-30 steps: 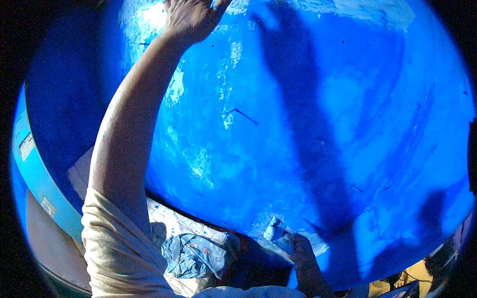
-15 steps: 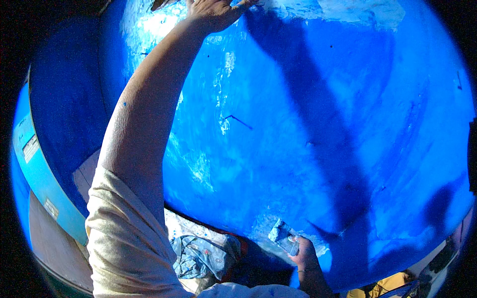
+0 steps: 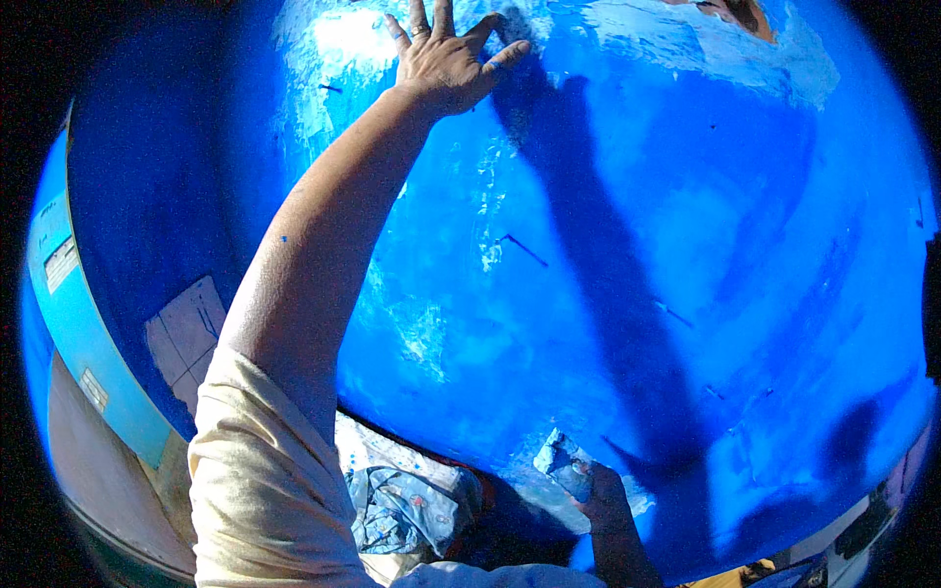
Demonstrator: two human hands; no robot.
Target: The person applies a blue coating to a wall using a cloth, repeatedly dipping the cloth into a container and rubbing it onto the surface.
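My left hand (image 3: 446, 64) rests spread out against the bright blue wall (image 3: 490, 333), high up beside a glaring sunlit patch. Its fingers are apart, with a ring on one of them. Low down and to the right, my right hand (image 3: 600, 493) is closed round a small light-blue paint-smeared piece (image 3: 562, 459). It looks flat and rough at the edges, but its exact kind does not show. The piece is close to the wall, where pale smears surround it; whether it touches cannot be told.
Nails (image 3: 524, 250) stick out of the wall. Pale patchy plaster (image 3: 676, 34) runs along its top, with a brown broken spot (image 3: 740, 15). Below lie a crumpled blue-grey cloth (image 3: 407, 510) and a paint-spotted white surface (image 3: 368, 446). At left are light switch-like plates (image 3: 61, 263) on a turquoise strip.
My view has tilted upward, so my left hand and the upper wall now show more fully. My right hand keeps its hold on the light-blue piece, turned slightly.
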